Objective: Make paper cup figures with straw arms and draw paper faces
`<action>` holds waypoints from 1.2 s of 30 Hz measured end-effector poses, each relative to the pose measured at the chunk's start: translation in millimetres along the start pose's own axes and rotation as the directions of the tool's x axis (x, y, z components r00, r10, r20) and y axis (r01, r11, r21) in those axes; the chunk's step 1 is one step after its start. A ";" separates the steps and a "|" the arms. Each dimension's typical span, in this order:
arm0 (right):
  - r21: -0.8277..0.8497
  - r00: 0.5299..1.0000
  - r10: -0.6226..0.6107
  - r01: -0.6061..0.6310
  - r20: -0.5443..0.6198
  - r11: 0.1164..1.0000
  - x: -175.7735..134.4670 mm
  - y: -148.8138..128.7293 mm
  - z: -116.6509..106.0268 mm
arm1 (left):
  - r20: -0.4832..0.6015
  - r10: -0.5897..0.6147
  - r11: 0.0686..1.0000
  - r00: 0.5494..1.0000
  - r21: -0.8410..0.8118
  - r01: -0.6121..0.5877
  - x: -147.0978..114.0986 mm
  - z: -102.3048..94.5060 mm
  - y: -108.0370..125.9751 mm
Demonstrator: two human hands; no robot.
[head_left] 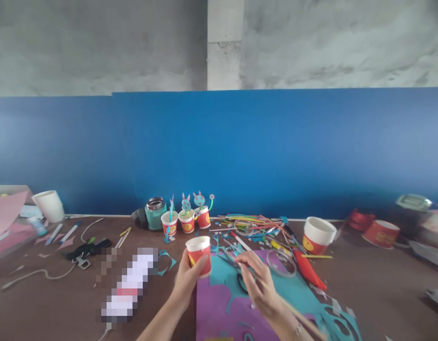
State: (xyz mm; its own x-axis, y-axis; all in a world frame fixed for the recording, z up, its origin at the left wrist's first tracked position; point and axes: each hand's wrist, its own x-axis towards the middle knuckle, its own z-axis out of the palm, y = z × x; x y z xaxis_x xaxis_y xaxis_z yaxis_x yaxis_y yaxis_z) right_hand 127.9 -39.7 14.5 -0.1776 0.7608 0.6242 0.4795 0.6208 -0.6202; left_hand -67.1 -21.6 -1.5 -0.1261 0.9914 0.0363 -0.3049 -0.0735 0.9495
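Observation:
My left hand point(189, 272) is wrapped round a red and white paper cup point(199, 251), holding it upright above the table. Close by on the right, my right hand point(257, 274) is closed with its fingertips pinched, and a long thin tan stick point(297, 312) runs out of it to the lower right. Scissors with a black handle point(242, 282) lie beside its fingers, partly hidden. Under both is a purple sheet point(213, 303) with teal paper point(293, 293) on it. Several paper cups with blue paper animal figures, one a cat-like face point(199, 201), stand behind.
Coloured pipe cleaners point(254, 222) and scraps lie at the back. A teal flask point(156, 213) stands left of the figures. Stacked paper cups point(318, 235) and a red pouch-like item point(308, 270) are on the right. Black straps point(87, 249), pens and a blurred-out object lie left.

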 end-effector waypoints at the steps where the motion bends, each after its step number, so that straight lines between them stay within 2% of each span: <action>1: 0.059 1.000 0.000 0.002 -0.026 0.998 -2.8 -7.3 2.0 | 0.010 0.028 0.999 1.000 0.032 -0.029 -1.3 2.0 -0.9; 3: 0.114 0.998 0.003 0.003 -0.055 0.993 -8.7 -19.6 7.6 | 0.046 0.059 0.996 0.997 0.061 -0.062 -4.0 5.7 -2.3; 8: 0.107 0.982 -0.187 0.188 -0.022 0.976 -15.3 -28.2 16.6 | 0.094 0.061 0.997 0.994 0.035 -0.065 -6.5 8.8 -5.2; 15: 0.052 0.978 -0.210 0.210 -0.002 0.976 -13.2 -24.4 15.3 | 0.088 0.056 0.997 0.995 0.046 -0.060 -5.9 7.2 -4.3; 22: 0.063 0.983 -0.183 0.182 0.000 0.981 -15.0 -24.1 15.3 | 0.082 0.085 0.994 0.993 0.067 -0.090 -6.5 7.7 -5.4; 27: 0.058 0.984 -0.180 0.179 0.005 0.982 -15.2 -23.0 14.8 | 0.115 0.100 0.990 0.988 0.089 -0.111 -5.4 5.9 -5.4; 31: 0.020 0.989 -0.146 0.145 0.021 0.989 -13.4 -24.7 16.4 | 0.114 0.148 0.971 0.982 0.170 -0.166 -5.1 5.5 -9.4; 36: 0.029 0.997 -0.043 0.042 0.062 0.999 -10.7 -31.5 18.4 | 0.226 0.209 0.942 0.951 0.216 -0.258 -9.3 11.9 -14.1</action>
State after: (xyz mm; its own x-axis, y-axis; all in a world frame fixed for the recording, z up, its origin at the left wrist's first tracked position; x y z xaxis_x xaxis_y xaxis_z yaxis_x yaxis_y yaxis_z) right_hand 98.9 -64.0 18.6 -0.2512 0.7434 0.6199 0.4462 0.6572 -0.6074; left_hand -50.4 -28.6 -11.5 0.0299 0.9524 0.3035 -0.0509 -0.3017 0.9520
